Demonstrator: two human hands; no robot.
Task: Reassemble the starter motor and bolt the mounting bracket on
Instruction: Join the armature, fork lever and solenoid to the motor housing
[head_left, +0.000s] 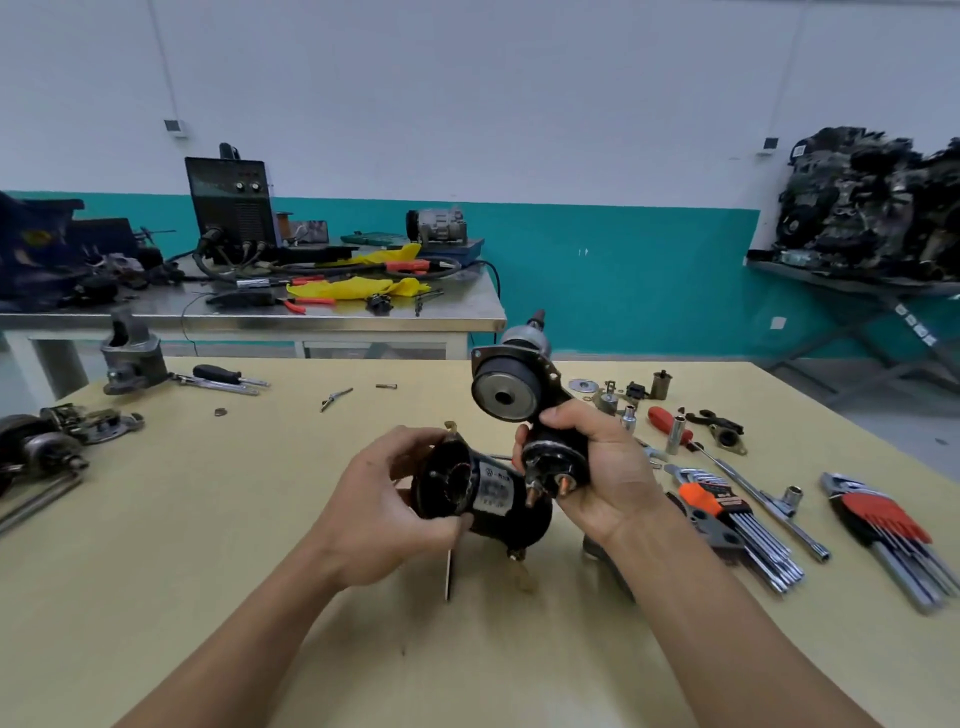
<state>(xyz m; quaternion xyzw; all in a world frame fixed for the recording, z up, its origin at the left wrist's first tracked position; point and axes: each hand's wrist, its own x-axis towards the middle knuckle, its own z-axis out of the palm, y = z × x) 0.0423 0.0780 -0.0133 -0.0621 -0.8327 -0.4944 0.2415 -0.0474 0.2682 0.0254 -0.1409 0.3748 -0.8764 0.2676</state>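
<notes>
Gripping black motor case (485, 491) in left hand (382, 512); right hand (597, 467) clasps solenoid assembly (530, 415). Both raised above table (260, 519), tools (727, 512) crowding right edge.

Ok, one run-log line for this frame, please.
stage: mating halves | left hand: motor housing | right hand: solenoid assembly | halves: apart, above table | bolts: not yet fitted

Even, bright indoor light; your wide-angle view bends at the edges.

You get soft, short shadows under your hands on the yellow table (156, 571), and mild glare along the steel bench (249, 325) edge behind. Straight lines curve toward the borders, the hex key sets (883, 525) at right smear, and the engine pile (872, 208) looks dark and mushy.
</notes>
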